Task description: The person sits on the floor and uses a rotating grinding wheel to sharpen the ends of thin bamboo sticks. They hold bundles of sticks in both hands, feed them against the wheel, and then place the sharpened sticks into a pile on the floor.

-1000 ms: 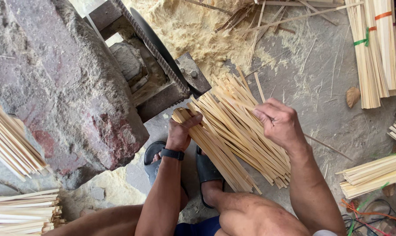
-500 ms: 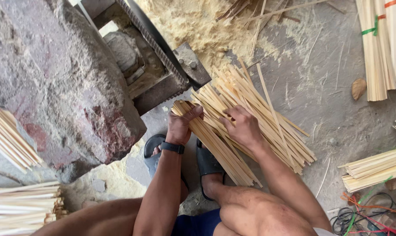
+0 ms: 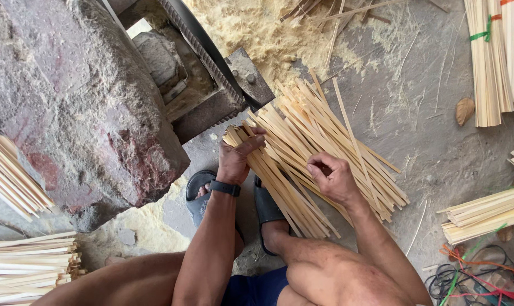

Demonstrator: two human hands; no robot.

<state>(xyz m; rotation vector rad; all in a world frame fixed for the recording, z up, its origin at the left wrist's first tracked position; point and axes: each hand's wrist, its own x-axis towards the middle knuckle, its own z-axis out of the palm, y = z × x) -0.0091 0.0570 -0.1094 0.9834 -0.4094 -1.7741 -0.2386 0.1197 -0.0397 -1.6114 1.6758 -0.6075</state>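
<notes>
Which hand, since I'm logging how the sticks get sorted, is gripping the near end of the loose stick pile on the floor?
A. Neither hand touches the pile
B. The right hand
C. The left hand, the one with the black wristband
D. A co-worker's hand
C: the left hand, above the black wristband, wraps the end of the stick pile, while the right hand rests curled further along on top.

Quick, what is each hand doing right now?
Left hand: closed, gripping the bundle of bamboo strips at its end.
Right hand: pinching one strip from it.
</notes>
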